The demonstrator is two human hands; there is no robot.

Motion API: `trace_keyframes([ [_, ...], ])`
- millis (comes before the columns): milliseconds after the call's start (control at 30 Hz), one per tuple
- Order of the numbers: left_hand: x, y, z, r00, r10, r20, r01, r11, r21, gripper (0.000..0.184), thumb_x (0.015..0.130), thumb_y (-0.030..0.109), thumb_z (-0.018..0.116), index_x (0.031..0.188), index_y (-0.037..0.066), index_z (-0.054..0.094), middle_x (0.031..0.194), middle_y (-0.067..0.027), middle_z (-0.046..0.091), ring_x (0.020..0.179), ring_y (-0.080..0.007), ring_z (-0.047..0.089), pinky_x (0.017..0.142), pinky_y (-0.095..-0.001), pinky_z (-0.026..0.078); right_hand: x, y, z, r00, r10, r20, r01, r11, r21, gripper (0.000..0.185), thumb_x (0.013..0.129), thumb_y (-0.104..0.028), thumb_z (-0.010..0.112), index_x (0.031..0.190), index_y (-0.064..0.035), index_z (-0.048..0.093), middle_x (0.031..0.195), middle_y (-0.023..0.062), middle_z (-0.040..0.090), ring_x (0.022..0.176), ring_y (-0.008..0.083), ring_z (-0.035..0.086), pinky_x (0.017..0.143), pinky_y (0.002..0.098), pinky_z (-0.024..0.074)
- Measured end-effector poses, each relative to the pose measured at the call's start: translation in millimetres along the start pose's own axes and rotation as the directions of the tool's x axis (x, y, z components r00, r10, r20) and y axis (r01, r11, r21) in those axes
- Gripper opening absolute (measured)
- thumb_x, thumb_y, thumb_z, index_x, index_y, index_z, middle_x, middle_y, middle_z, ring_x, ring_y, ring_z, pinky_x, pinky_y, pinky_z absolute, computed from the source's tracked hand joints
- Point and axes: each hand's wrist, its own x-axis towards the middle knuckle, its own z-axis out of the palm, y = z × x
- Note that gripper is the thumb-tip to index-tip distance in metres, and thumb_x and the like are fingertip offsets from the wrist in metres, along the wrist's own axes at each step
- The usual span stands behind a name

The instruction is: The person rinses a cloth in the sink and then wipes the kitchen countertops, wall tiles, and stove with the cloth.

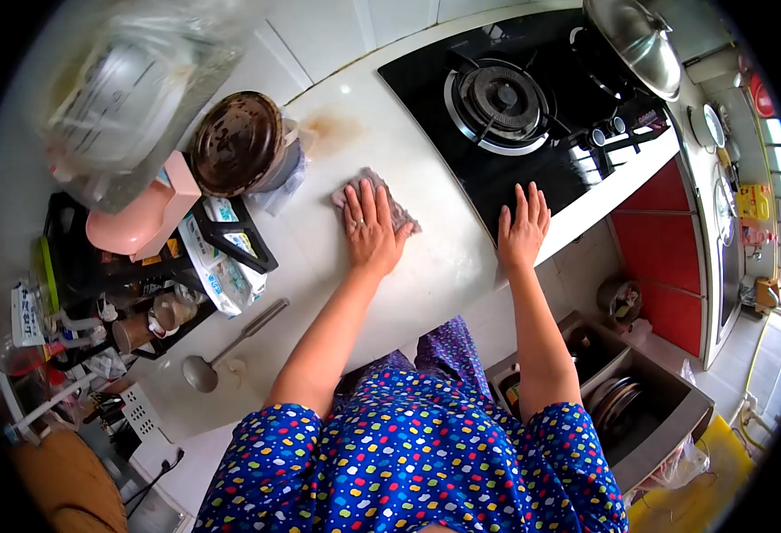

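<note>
My left hand (370,229) lies flat on a greyish-pink cleaning cloth (401,216), pressing it against the white countertop (444,258). Its fingers are stretched out, and one wears a ring. Crumpled edges of the cloth stick out around the hand; the rest is hidden under the palm. My right hand (523,233) rests open at the front corner of the black gas stove (462,151), its fingertips on the glass and nothing in it. Behind the cloth, a brownish stain (326,131) marks the counter.
A container with a dark, stained lid (237,144) stands behind left. A rack (257,253) with a pink holder (146,218) and packets fills the left side, near a ladle (200,373). A domed metal lid (637,46) sits on the stove. An open drawer (666,426) juts out below right.
</note>
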Motion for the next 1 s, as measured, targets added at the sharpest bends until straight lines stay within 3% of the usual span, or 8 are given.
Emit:
trace_keyframes([
  [433, 219.6, -84.6, 29.3, 0.944, 0.019, -0.329, -0.039, 0.998, -0.055, 0.051, 0.097, 0.035, 0.050, 0.138, 0.005, 0.046, 0.150, -0.0109, 0.035, 0.139, -0.0377, 0.027, 0.114, -0.0460, 0.025, -1.3, -7.2, -4.2, 0.999, 0.030, 0.036, -0.029, 0.999, -0.027, 0.046, 0.091, -0.023, 0.052, 0.136, -0.0139, 0.049, 0.150, 0.0097, 0.037, 0.140, 0.0303, 0.028, 0.116, 0.0464, 0.0174],
  [567, 213.8, -52.3, 28.0, 0.936, -0.036, -0.350, 0.067, 0.995, 0.076, 0.052, 0.096, 0.035, 0.051, 0.138, 0.006, 0.046, 0.148, -0.0110, 0.037, 0.138, -0.0373, 0.029, 0.113, -0.0453, 0.026, -3.2, -6.7, -4.6, 0.999, 0.028, 0.045, -0.028, 0.999, -0.016, 0.048, 0.089, -0.025, 0.054, 0.135, -0.0127, 0.050, 0.150, 0.0101, 0.037, 0.139, 0.0305, 0.029, 0.116, 0.0479, 0.0170],
  [633, 177.9, -29.3, 22.3, 0.948, 0.136, -0.289, -0.101, 0.986, 0.131, 0.052, 0.093, 0.034, 0.055, 0.137, 0.006, 0.046, 0.146, -0.0107, 0.040, 0.133, -0.0362, 0.034, 0.112, -0.0448, 0.027, -0.7, -7.9, -5.4, 0.998, 0.041, 0.051, -0.040, 0.999, -0.005, 0.048, 0.089, -0.025, 0.053, 0.135, -0.0128, 0.050, 0.150, 0.0100, 0.036, 0.140, 0.0308, 0.028, 0.116, 0.0478, 0.0166],
  [733, 137.4, -14.5, 19.2, 0.911, 0.265, -0.317, -0.255, 0.964, 0.074, 0.048, 0.091, 0.031, 0.059, 0.131, 0.006, 0.051, 0.136, -0.0102, 0.048, 0.125, -0.0357, 0.040, 0.108, -0.0466, 0.031, -0.5, -9.3, -6.4, 0.997, 0.052, 0.063, -0.051, 0.999, -0.009, 0.049, 0.088, -0.026, 0.053, 0.135, -0.0129, 0.050, 0.150, 0.0101, 0.036, 0.139, 0.0311, 0.028, 0.116, 0.0478, 0.0164],
  [800, 142.7, -18.8, 16.0, 0.948, 0.254, -0.194, -0.296, 0.925, -0.238, 0.039, 0.091, 0.027, 0.059, 0.122, 0.004, 0.055, 0.122, -0.0108, 0.056, 0.114, -0.0347, 0.046, 0.100, -0.0476, 0.035, -0.2, -10.3, -8.1, 0.996, 0.056, 0.063, -0.056, 0.998, -0.010, 0.049, 0.088, -0.026, 0.054, 0.135, -0.0129, 0.050, 0.150, 0.0103, 0.036, 0.139, 0.0311, 0.028, 0.116, 0.0477, 0.0164],
  [833, 160.3, -20.0, 18.9, 0.894, 0.154, -0.421, -0.298, 0.906, -0.301, 0.031, 0.092, 0.025, 0.057, 0.114, 0.003, 0.058, 0.110, -0.0137, 0.058, 0.105, -0.0350, 0.049, 0.094, -0.0471, 0.036, 0.3, -9.4, -8.5, 0.996, 0.056, 0.076, -0.055, 0.998, -0.018, 0.050, 0.087, -0.026, 0.054, 0.135, -0.0129, 0.050, 0.150, 0.0105, 0.036, 0.139, 0.0311, 0.028, 0.116, 0.0476, 0.0165],
  [900, 208.8, -20.6, 15.9, 0.816, -0.028, -0.577, -0.219, 0.909, -0.354, 0.032, 0.095, 0.024, 0.054, 0.115, 0.000, 0.055, 0.105, -0.0190, 0.057, 0.103, -0.0358, 0.049, 0.094, -0.0470, 0.034, -0.3, -8.4, -8.1, 0.995, 0.064, 0.083, -0.062, 0.998, -0.018, 0.051, 0.087, -0.026, 0.055, 0.135, -0.0130, 0.050, 0.150, 0.0106, 0.037, 0.139, 0.0313, 0.029, 0.116, 0.0476, 0.0170],
  [1000, 285.5, -25.3, 31.4, 0.889, 0.170, -0.424, -0.366, 0.821, -0.438, 0.043, 0.095, 0.026, 0.051, 0.131, 0.003, 0.048, 0.135, -0.0170, 0.049, 0.127, -0.0386, 0.040, 0.108, -0.0494, 0.025, 0.7, -7.4, -8.4, 0.997, 0.043, 0.061, -0.043, 0.999, 0.000, 0.051, 0.086, -0.025, 0.055, 0.135, -0.0128, 0.050, 0.149, 0.0109, 0.038, 0.138, 0.0319, 0.030, 0.115, 0.0478, 0.0180],
])
